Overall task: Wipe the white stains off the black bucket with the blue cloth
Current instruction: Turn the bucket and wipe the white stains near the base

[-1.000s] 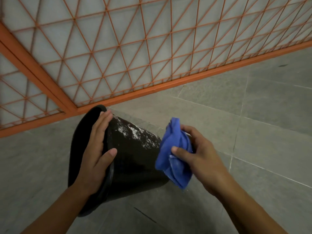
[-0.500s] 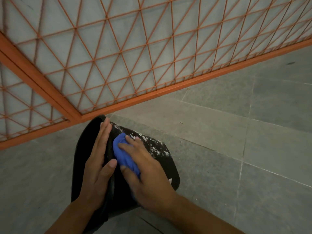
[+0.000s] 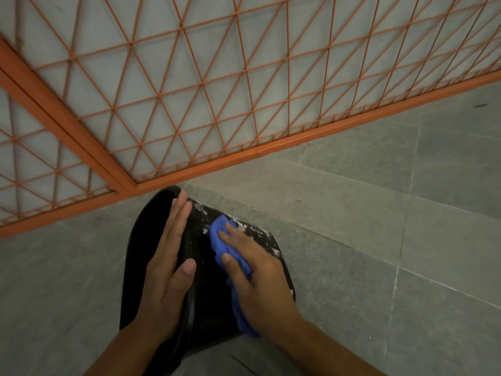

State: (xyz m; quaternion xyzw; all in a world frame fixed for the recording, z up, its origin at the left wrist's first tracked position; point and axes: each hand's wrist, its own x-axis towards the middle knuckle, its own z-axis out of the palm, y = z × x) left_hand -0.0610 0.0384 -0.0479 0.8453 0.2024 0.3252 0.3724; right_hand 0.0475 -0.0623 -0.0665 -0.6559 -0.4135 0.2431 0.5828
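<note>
Bucket [image 3: 208, 294] on its side on the floor. Left hand [image 3: 166, 270] flat, fingers straight, steadying rim. Right hand [image 3: 257, 278] curled, pressing blue cloth [image 3: 217, 232] onto white stains [image 3: 257, 230].

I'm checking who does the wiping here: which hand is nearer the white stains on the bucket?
Right. The right hand presses the blue cloth onto the white stains; the left hand lies flat on the black bucket rim, beside them.

Floor [image 3: 379, 240]: grey stone tiles, pale grout lines, matte. Orange metal grille [image 3: 217, 77]: painted frame, wire lattice of triangles (pale panel behind), standing along the floor's far edge. Dim, even light; one small dark mark [image 3: 481, 105] far right.
</note>
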